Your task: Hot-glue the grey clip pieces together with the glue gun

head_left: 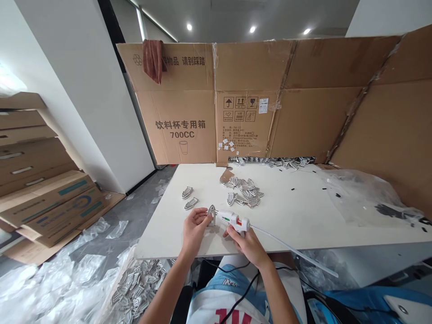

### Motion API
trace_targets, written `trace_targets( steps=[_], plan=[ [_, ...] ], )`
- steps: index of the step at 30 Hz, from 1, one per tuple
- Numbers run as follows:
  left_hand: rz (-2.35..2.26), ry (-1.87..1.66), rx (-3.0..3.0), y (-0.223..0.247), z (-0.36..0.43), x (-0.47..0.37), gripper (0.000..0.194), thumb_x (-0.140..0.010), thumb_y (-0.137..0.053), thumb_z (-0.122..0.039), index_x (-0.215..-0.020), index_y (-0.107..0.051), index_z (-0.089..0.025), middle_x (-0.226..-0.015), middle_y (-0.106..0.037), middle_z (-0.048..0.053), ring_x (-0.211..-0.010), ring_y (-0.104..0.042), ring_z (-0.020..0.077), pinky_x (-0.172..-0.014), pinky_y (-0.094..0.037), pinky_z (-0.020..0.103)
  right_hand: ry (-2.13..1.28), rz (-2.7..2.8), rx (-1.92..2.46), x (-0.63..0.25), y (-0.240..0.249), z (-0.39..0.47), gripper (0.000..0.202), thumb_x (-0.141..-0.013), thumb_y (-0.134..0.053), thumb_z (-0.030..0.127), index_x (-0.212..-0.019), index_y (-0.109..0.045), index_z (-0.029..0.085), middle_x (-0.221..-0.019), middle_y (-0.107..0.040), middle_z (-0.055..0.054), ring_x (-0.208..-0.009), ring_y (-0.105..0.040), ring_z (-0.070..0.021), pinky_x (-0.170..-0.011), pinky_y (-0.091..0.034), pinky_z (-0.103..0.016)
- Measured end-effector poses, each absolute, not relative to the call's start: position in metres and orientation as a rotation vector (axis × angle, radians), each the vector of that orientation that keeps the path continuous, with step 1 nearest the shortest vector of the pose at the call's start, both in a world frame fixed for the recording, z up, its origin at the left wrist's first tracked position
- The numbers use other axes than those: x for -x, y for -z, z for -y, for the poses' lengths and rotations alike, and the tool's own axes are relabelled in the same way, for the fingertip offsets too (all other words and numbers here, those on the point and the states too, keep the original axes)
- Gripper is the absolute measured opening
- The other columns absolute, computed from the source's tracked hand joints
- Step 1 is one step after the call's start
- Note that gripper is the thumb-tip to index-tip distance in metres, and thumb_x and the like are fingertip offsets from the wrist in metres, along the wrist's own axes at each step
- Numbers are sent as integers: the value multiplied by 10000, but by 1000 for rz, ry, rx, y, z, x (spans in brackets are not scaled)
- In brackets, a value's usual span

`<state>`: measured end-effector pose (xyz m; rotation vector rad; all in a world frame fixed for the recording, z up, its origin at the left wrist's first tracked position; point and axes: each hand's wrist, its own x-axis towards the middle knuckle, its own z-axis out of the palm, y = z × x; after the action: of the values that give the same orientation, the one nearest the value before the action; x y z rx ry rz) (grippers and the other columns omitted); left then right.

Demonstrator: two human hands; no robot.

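Between the thumb and fingers of my left hand is a small silver metal frame with a pointed top, held upright just over the white table. My right hand grips a white hot glue gun, its nozzle pointing left at the frame; whether it touches, I cannot tell. A long translucent glue stick sticks out of the gun's back. Two similar silver frames lie beyond my left hand. Farther back, a loose pile of silver frames sits in front of the gun.
A tall cardboard screen borders the white table at the back and right. Clear plastic bags and small black pieces lie on the right. A box of silver frames stands below left. Black cables cross my lap.
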<state>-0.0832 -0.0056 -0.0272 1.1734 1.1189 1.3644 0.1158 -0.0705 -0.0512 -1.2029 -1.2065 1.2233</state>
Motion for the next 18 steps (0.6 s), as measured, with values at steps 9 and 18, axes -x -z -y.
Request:
trace_targets(
  steps=[9, 18],
  plan=[
    [-1143, -1326, -1210, 24, 7, 84, 539, -728, -943, -504, -1123, -832, -154, -920, -813, 92, -787, -765, 225, -715, -587, 297, -1233, 1217, 1135, -115, 48, 72, 489, -887, -756, 731, -912, -745, 243, -693, -643, -18, -522, -442, -158, -464, -320, -285],
    [-1160, -1312, -1192, 23, 9, 84, 553, -731, -940, -513, -1133, -828, -149, -943, -822, 107, -803, -770, 235, -709, -582, 298, -1157, 1208, 1226, -110, 49, 71, 399, -909, -739, 647, -906, -715, 249, -776, -714, -40, -643, -592, -213, -520, -382, -296]
  ],
)
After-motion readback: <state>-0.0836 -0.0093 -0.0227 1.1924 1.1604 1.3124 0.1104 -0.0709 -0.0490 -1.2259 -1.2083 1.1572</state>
